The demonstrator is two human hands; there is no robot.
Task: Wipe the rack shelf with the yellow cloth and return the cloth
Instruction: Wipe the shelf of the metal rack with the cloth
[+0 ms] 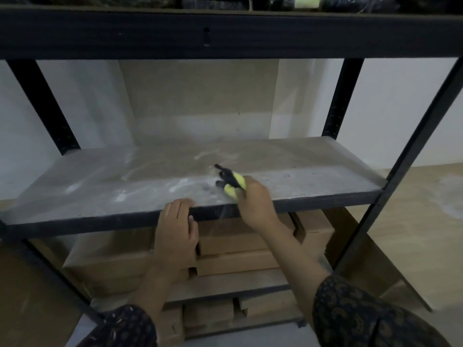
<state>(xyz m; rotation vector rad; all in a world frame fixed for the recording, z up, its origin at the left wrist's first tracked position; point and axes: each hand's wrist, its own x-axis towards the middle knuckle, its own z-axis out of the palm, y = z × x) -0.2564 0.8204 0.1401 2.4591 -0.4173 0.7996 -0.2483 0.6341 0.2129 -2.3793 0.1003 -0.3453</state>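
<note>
Mid-wipe on shelf [100,186], by the look of it. Holds cloth [231,190] bunched in right hand [253,201], fingers curled tight round it, yellow showing just ahead of the knuckles. Presses it on the shelf just inside front edge [100,220], right of centre. Black bit [226,175] sticking out past the cloth toward the back edge; cannot tell whether part of the cloth or something else.

Grips the front edge with left hand [176,226], just left of the cloth, fingers hooked over the top, thumb on the edge face. Probably bracing.

Key relation: white dust [180,184] smeared left of the cloth and on toward the back edge, across centre and left half. So next stroke likely leftward or away from the body, done by the right hand, already on the surface; left hand tied up on the edge.

Long axis of shelf left to right, good for long strokes. Room: plenty toward the back edge and both back corners, bounded by posts [337,101] there; good height under upper beam [225,33]. Along the front edge, left-hand fingers in the way. Boxes [112,259] below, out of the path.

Return of cloth not yet done; no return spot visible.
</note>
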